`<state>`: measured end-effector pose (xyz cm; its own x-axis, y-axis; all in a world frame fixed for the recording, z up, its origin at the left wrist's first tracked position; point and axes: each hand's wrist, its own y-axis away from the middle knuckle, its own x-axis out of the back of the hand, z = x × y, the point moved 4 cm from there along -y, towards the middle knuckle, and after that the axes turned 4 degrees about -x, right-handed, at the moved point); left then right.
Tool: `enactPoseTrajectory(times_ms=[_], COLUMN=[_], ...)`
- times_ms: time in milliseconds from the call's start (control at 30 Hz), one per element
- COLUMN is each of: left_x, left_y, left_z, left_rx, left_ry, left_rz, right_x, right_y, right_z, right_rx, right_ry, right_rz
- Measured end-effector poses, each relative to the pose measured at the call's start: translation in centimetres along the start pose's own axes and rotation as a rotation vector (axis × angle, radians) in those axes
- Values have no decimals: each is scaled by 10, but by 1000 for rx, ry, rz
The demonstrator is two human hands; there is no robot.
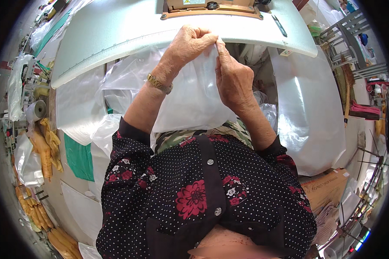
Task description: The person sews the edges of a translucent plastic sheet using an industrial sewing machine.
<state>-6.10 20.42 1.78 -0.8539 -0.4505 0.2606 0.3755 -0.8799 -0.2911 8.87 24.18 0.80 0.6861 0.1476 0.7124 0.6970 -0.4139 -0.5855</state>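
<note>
My left hand (189,43) and my right hand (232,77) are raised in front of me, both pinching the top edge of a translucent white plastic bag (190,103). The bag hangs down between my forearms to my lap. A gold watch band (160,83) sits on my left wrist. The fingers of both hands are closed on the bag's edge, right next to each other, just below the front rim of a white work table (116,30).
A tan machine base (212,9) sits on the table top, with a dark tool (279,26) to its right. More white plastic sheets (309,112) hang right and left. Yellow gloves (45,146) lie at left, a cardboard box (328,187) and metal rack (354,30) at right.
</note>
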Motion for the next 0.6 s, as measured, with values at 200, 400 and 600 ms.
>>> enactPoseTrajectory(times_ms=[200,400,600], left_x=[9,16,14], left_y=[-10,-1,-9], left_z=[10,9,16], left_rx=[-254,-191,-191], left_ry=[-461,-243,-85], left_rz=[113,59,55], right_x=[-18,3,-31], right_y=[28,-12,-27], right_z=[17,35,31], right_rx=[-68,-341,-448], right_ry=[50,-709,-1236], right_rz=[-73,-89,-216])
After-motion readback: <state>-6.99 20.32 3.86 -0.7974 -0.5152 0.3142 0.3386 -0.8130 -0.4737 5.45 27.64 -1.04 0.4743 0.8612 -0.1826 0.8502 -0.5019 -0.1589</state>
